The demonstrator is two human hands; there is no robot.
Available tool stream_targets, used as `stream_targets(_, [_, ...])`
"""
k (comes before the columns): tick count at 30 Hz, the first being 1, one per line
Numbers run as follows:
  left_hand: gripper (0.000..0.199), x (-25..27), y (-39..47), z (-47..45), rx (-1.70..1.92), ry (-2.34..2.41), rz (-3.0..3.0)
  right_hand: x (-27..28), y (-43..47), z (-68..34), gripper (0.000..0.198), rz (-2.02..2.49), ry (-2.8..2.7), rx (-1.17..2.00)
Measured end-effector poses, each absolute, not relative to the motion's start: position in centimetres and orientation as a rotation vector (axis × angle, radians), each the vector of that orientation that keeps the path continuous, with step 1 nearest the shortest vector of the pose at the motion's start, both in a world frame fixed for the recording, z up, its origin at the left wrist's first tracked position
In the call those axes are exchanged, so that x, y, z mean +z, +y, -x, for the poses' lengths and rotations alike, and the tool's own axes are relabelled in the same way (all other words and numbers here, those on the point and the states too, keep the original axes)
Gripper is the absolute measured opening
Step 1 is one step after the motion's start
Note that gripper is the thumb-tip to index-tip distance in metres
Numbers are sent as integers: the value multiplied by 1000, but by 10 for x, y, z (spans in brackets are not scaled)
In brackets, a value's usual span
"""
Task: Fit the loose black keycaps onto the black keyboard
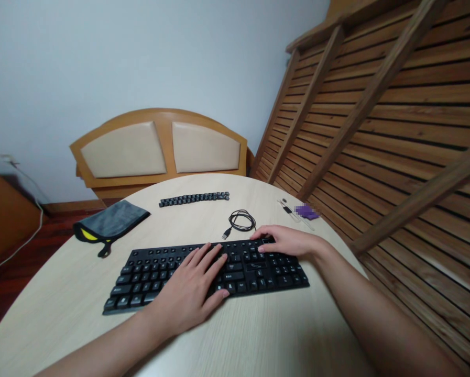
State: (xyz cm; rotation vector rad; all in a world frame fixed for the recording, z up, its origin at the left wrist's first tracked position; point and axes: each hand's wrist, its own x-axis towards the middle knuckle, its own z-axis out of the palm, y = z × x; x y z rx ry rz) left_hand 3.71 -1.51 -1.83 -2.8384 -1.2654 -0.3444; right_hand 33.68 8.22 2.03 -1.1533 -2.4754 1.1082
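Note:
A black computer keyboard (227, 275) lies at a slight slant across the near part of the table. Over its middle keys my left hand (197, 288) rests flat, palm down, fingers spread and the thumb near the front edge. My right hand (284, 241) is at the keyboard's far right edge. Its fingers reach along that edge while the thumb touches the keys, so it appears to grip there. Along the keyboard's upper row, small raised bits show in place of full keycaps. Behind, loose black keycaps (195, 199) stand in two lines. A coiled USB cable (242, 221) lies just beyond the keyboard.
On the round pale table (62, 309), a folded grey cloth (115, 220) with a yellow inside lies at the left. Thin wire tools (287, 209) and a purple item (307, 211) lie at the right. A padded headboard (162, 149) and wooden slats (356, 131) stand behind.

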Motion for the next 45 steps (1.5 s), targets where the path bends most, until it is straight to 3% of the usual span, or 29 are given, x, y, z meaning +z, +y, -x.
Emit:
stream_targets(5, [70, -27, -16, -41, -365, -1245, 2833, 16, 94, -338, 34, 1229, -2381, 1044])
stream_targets(11, [72, -29, -15, -41, -414, -1211, 2828, 6, 136, -313, 25, 1504, -2354, 403])
stream_targets(13, [72, -29, -15, -41, -409, -1213, 2829, 7, 153, -301, 23, 1561, -2375, 326])
stream_targets(25, [71, -27, -16, -43, -432, -1223, 2842, 8, 215, -231, 41, 1846, -2382, 23])
stream_targets(39, [72, -26, -16, -43, -407, -1245, 2844, 12, 182, -227, 24, 1799, -2412, 62])
stream_targets(43, [71, -26, -16, -43, -398, -1243, 2834, 25, 142, -250, 24, 1598, -2445, 222])
stream_targets(45, [71, -27, -16, -43, -401, -1236, 2837, 28, 120, -265, 22, 1347, -2452, 520])
